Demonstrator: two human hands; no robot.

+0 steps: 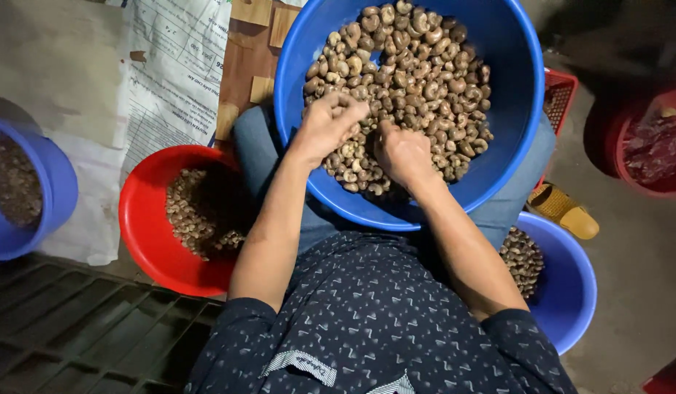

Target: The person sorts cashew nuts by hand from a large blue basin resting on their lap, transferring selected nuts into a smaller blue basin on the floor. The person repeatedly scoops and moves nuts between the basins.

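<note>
At the bottom of the frame is the person's dark dotted shirt (374,328), and two bare arms reach up from it toward the middle. On the lap sits one big blue bowl (513,87) full of curved brown nuts (418,73). Both hands are in this bowl, close together but not touching. The left hand (329,125) is curled with its fingertips pinched over the nuts; I cannot tell if it holds one. The right hand (402,152) is bent in a loose fist and presses down into the nuts. There are four bowls with nuts in all. One red bowl (144,233) lies at the lower left, one smaller blue bowl (571,292) at the lower right, and one blue tub (57,182) at the left edge. One yellow shoe (564,210) lies right of the big bowl. One red basket (561,95) peeks out behind it. One printed paper sheet (170,73) lies at the upper left.
</note>
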